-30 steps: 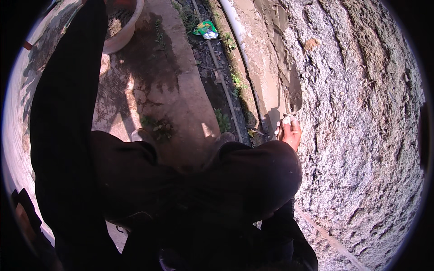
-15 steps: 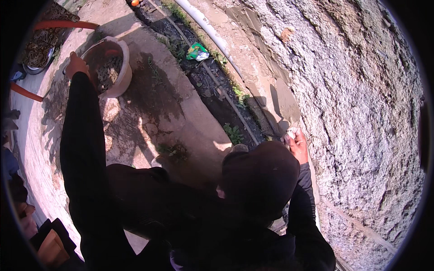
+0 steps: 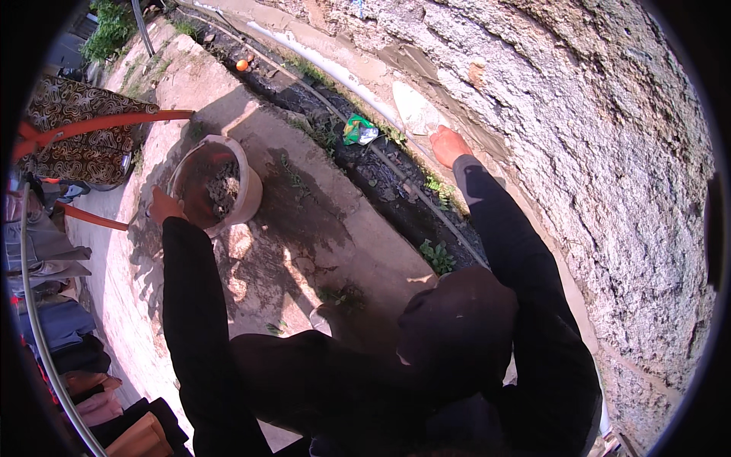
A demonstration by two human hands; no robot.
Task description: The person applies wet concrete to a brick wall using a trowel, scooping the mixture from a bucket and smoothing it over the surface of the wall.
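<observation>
My left hand (image 3: pixel 165 206) is closed on the near left rim of a pale plastic bucket (image 3: pixel 250 196). Grey mortar (image 3: pixel 223 190) lies inside the bucket. At the foot of the rough wall, my right hand (image 3: pixel 449 146) grips a trowel, its handle hidden by my fingers. The trowel's bright blade (image 3: pixel 416 110) lies against the smooth strip along the wall base. Beside the blade, a darker damp patch of mortar (image 3: pixel 415 62) runs along the wall.
A rough plastered wall (image 3: pixel 594 167) rises on the right. Between it and the concrete slab (image 3: pixel 304 221) runs a dark drain with a thin pipe, a green wrapper (image 3: pixel 358 129) and an orange ball (image 3: pixel 242 65). Orange bars (image 3: pixel 114 122) and hanging clothes (image 3: pixel 57 324) stand left.
My right hand has moved forward along the wall base with the trowel, away from my body. My left hand remains at the bucket. The whole view has shifted, showing more at left.
</observation>
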